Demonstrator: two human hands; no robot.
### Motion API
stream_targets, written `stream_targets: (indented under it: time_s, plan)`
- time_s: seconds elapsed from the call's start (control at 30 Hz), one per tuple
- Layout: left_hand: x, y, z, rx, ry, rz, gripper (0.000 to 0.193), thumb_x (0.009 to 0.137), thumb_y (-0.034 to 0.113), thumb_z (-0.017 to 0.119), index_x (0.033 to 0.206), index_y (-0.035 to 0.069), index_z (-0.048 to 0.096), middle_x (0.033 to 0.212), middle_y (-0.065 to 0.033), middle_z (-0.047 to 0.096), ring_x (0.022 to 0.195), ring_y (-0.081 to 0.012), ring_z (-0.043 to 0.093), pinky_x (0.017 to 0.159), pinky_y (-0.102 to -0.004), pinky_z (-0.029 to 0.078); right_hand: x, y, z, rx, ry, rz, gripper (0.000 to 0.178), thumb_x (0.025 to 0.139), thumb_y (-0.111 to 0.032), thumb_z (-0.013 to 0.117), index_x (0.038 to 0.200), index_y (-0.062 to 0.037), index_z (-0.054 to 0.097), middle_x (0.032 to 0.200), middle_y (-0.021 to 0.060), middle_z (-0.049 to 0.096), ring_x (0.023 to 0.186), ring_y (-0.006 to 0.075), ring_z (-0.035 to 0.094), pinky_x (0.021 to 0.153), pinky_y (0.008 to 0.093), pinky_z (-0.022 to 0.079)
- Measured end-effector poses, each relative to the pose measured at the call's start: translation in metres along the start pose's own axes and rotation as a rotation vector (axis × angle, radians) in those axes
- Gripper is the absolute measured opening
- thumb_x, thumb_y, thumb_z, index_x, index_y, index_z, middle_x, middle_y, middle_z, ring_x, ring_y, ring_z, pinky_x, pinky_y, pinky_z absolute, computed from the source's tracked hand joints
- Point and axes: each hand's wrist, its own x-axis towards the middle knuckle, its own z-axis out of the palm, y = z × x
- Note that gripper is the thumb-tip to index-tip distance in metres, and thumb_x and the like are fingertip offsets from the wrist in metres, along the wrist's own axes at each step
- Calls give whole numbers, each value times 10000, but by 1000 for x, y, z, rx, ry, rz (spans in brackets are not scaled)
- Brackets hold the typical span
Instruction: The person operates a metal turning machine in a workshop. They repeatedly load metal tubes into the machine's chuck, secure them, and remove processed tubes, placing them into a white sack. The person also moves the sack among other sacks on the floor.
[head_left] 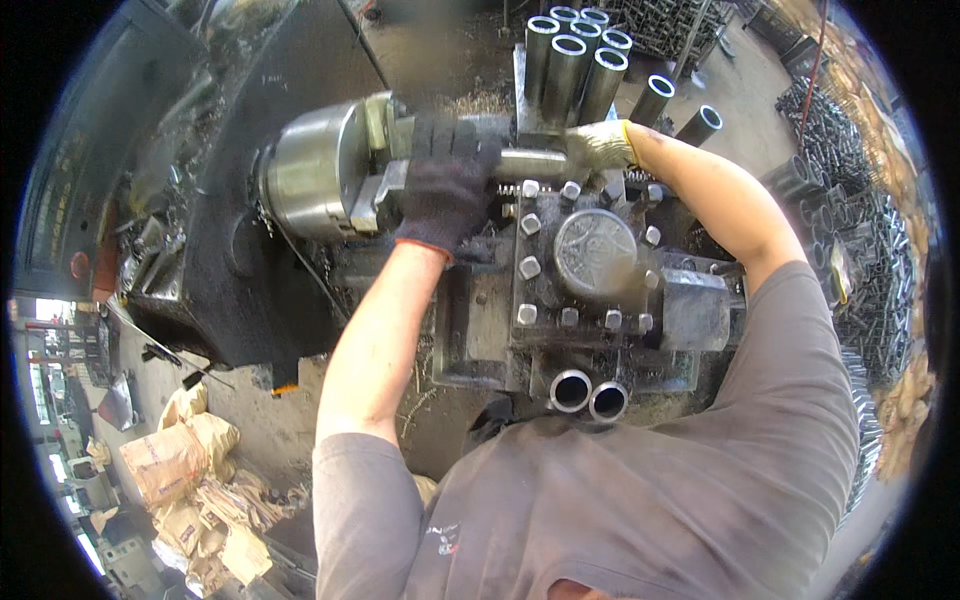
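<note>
A bright metal tube point(533, 162) lies level in front of the steel lathe chuck point(318, 165), between my two hands. My left hand point(450, 185), in a black glove with an orange cuff, is closed round its left part, close beside the chuck jaws point(378, 190). At the other end, my right hand point(602, 147), in a pale, dirty glove with a yellow cuff, is closed on the tube; its fingers are partly blurred. My left hand hides whether the tube's end sits inside the jaws. Just nearer to me is the square tool post point(595, 250), ringed with bolts.
Several tubes point(568, 75) stand upright behind the lathe. Two more tube ends point(571, 390) poke out below the tool post, near my body. Piles of metal parts point(875, 270) fill the right side. Brown paper sacks point(170, 465) lie on the floor at lower left.
</note>
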Motion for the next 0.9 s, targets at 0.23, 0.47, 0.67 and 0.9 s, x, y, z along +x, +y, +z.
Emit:
stream_targets:
  time_s: [0.23,0.47,0.67,0.9]
  plan:
    - [-7,-3,12,82,10,29,466,771,390,785,1167,171,677,1262,-156,617,1271,-376,549,1139,-568,389,-37,-51,-12,94,12,455,218,893,-224,770,972,-22,795,808,71,759,649,160,644,583,356,535]
    - [-9,3,-21,-14,33,29,535,824,333,761,1321,161,665,1345,-171,617,1319,-369,552,1166,-543,386,-97,-27,26,-73,392,670,460,847,-214,777,1252,-17,685,993,208,765,865,343,747,709,452,584]
    - [-108,37,-127,-565,91,-63,556,852,294,838,1328,70,658,1263,-162,711,1180,-369,684,1022,-511,541,-113,-46,36,-522,764,751,459,881,-360,774,1251,-100,692,1096,199,762,1001,383,744,873,469,588]
    - [-143,152,-120,-1073,-599,-316,633,789,435,883,1307,126,692,1221,-139,750,1057,-348,750,895,-438,604,-105,-204,-39,-178,977,628,284,996,-346,673,1146,-112,727,925,84,797,703,194,745,638,321,597]
